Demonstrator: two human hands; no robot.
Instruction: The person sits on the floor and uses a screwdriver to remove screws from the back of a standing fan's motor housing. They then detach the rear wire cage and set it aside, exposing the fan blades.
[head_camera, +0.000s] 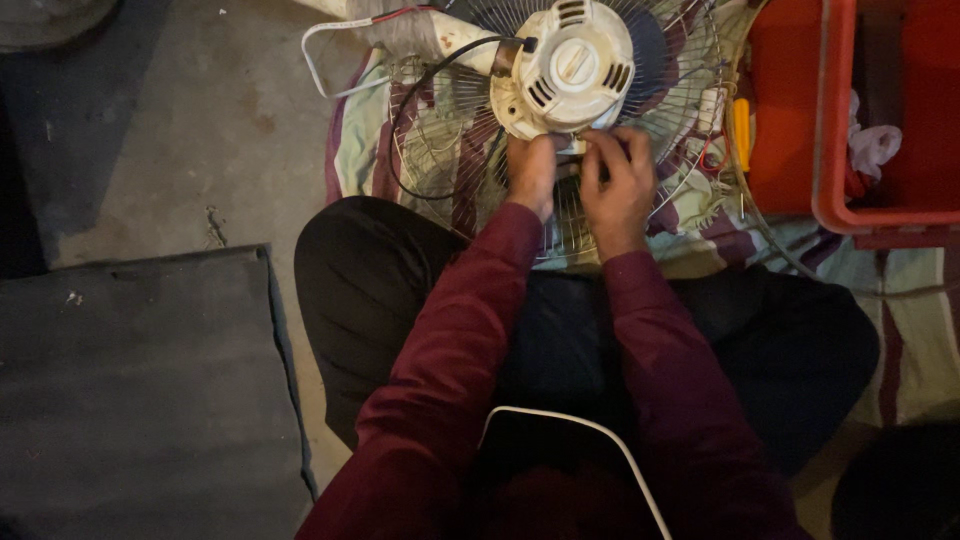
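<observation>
Nearest the camera, two dark red sleeves reach out over crossed legs. Both the left hand (532, 172) and the right hand (617, 185) pinch narrowly at a small part under the cream motor housing (565, 65); what they hold is hidden. Judging by the bare wire guard (450, 150) lying flat on a striped cloth (355, 150), the fan is apart and work on the motor looks unfinished. Beyond sits a red crate (835, 150).
</observation>
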